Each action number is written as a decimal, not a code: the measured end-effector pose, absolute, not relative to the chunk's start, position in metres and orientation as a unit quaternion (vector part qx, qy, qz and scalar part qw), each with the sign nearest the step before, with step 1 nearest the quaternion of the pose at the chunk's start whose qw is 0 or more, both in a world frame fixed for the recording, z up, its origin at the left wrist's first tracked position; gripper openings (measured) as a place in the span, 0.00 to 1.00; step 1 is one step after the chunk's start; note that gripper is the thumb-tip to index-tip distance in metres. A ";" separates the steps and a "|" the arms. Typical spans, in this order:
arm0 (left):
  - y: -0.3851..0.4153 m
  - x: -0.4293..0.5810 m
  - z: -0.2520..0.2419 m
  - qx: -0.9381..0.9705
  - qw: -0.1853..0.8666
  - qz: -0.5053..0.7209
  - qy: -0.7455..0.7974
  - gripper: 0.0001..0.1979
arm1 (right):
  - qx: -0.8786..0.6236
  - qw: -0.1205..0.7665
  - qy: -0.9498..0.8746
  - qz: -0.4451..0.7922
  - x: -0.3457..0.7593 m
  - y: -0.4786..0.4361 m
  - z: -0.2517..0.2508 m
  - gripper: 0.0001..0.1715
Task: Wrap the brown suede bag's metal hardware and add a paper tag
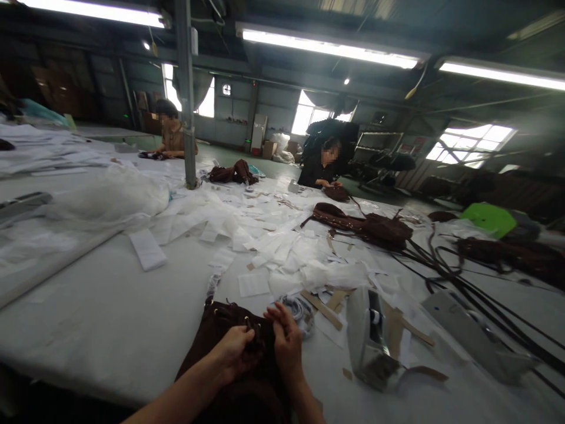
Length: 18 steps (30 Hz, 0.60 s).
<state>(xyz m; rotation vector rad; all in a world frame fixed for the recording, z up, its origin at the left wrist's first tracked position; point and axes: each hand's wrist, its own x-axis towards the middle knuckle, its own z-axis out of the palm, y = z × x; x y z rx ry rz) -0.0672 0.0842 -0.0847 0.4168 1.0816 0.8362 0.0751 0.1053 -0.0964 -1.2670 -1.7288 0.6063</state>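
Note:
A dark brown bag point(207, 338) with small gold-coloured rings along its top edge lies at the table's front edge, close to me. My left hand point(236, 350) is closed in a pinch on a short dark brown strap point(251, 330) at the top of this bag. At the bag's right side is my right hand point(286, 338), fingers loosely bent and apart, with nothing visible in it. A wrapped chain or strap end point(213, 285) sticks out from the bag's upper left corner. Just beyond my right hand sits a coil of pale cord or tape point(300, 312).
Two grey tape dispensers point(368, 341) point(477, 335) stand to the right among brown paper strips point(324, 309). White wrapping sheets point(282, 247) cover the table's middle. Brown bags with long straps point(366, 227) lie far right. A metal post point(188, 106) rises at the table; two people work beyond.

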 end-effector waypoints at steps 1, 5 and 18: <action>0.081 -0.068 -0.090 0.193 0.752 0.393 0.493 0.12 | -0.527 0.431 -0.690 0.246 0.074 0.113 -0.092 0.26; 0.070 -0.069 -0.109 0.220 0.736 0.431 0.474 0.16 | -0.527 0.336 -0.734 0.267 0.062 0.139 -0.083 0.19; 0.069 -0.067 -0.124 0.292 0.705 0.385 0.519 0.27 | -0.585 0.248 -0.735 0.237 0.033 0.144 -0.106 0.12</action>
